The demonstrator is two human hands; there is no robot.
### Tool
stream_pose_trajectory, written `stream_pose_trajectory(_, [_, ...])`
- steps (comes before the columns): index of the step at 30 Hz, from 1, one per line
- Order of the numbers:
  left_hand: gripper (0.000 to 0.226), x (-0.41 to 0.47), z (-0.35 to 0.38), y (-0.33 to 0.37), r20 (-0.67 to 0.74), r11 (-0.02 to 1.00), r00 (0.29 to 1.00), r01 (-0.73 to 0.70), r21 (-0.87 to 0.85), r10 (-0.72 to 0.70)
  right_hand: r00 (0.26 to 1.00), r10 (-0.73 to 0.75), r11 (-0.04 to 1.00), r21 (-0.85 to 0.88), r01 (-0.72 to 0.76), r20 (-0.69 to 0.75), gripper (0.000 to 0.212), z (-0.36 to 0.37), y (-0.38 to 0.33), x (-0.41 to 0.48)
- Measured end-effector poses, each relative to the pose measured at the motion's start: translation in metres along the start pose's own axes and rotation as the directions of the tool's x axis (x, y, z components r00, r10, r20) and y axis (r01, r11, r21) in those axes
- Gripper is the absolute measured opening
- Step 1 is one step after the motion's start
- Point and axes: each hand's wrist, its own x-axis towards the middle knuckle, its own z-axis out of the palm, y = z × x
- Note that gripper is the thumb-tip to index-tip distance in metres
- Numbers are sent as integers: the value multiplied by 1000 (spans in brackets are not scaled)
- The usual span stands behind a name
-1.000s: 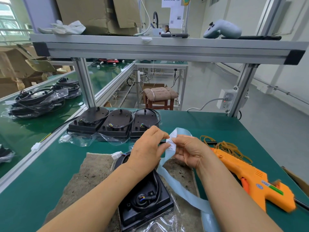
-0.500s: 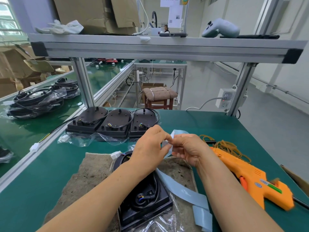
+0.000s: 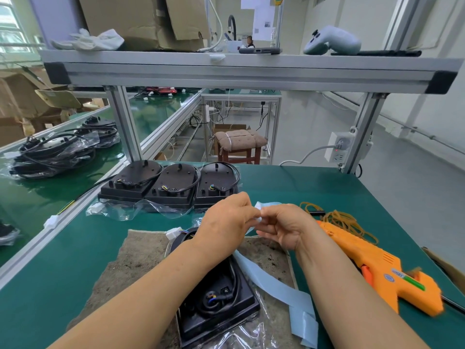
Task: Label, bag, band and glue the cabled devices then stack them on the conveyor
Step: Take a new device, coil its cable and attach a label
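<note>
A small white label (image 3: 259,218) is pinched between the curled fingertips of the left hand (image 3: 226,229) and the right hand (image 3: 286,229), at the top of a blue backing strip (image 3: 273,285). The strip trails down beside the device (image 3: 219,307), which lies cable side up on a clear bag (image 3: 242,335) just below the hands.

If peeled carelessly, the label could be creased, stuck to a fingertip or set crooked. The loose strip could be trapped under the device.

A brown mat (image 3: 130,268) is spread on the green bench (image 3: 302,187). A glue gun (image 3: 377,268) and rubber bands (image 3: 344,220) lie to the right, and three more devices (image 3: 171,187) lie behind. Bagged units (image 3: 55,154) are stacked on the conveyor (image 3: 30,197) at left. A shelf (image 3: 251,69) runs overhead.
</note>
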Motion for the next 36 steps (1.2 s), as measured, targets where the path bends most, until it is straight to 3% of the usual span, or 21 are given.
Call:
stream_pose_trajectory(4, [25,4,0,-2,20,961,987,-163,224,162,998,40,999,21,-41,40,12,-1,0,1])
stream_pose_trajectory(10, [21,2,6,-5,-56,938,966,-230,258,252,1000,16,1000,13,-16,3,12,-1,0,3])
stream_pose_trajectory(12, [14,0,5,-1,-127,983,977,-159,87,170,997,-46,999,-13,45,-58,15,0,-1,4])
stream_pose_trajectory(14, [8,-2,-1,7,-161,945,973,107,-311,-163,976,-131,989,-92,117,-176,7,-2,-2,5])
stream_pose_trajectory(15, [8,-2,-7,9,-137,826,917,263,-498,-374,948,-203,965,-215,151,-245,11,-6,-2,5])
stream_pose_trajectory(17, [9,-1,-18,8,0,452,720,435,-779,-694,864,-392,820,-546,173,-315,29,-11,-3,2])
stream_pose_trajectory(19, [10,-2,-27,4,197,84,565,431,-898,-801,773,-582,662,-700,267,-254,35,-8,-4,-8])
stream_pose_trajectory(21, [10,-5,-32,3,284,-76,520,385,-920,-806,718,-678,619,-650,441,-160,21,4,-6,-20])
stream_pose_trajectory(22, [12,-6,-33,4,295,-106,516,364,-926,-804,738,-665,654,-568,499,-116,10,13,-6,-26])
stream_pose_trajectory(24, [16,-9,-32,6,295,-142,506,320,-937,-810,814,-581,744,-406,530,-2,7,29,-3,-38])
stream_pose_trajectory(27, [19,-15,-32,11,270,-144,484,283,-948,-832,851,-519,807,-278,520,85,21,47,5,-46])
stream_pose_trajectory(29, [20,-19,-31,13,249,-115,480,291,-950,-841,848,-524,811,-258,526,79,28,52,10,-46])
stream_pose_trajectory(32, [18,-24,-34,14,217,-51,506,320,-946,-835,837,-543,792,-292,537,65,11,54,12,-44])
stream_pose_trajectory(36, [13,-31,-41,9,149,103,563,391,-914,-813,866,-497,811,-324,486,55,22,53,4,-46])
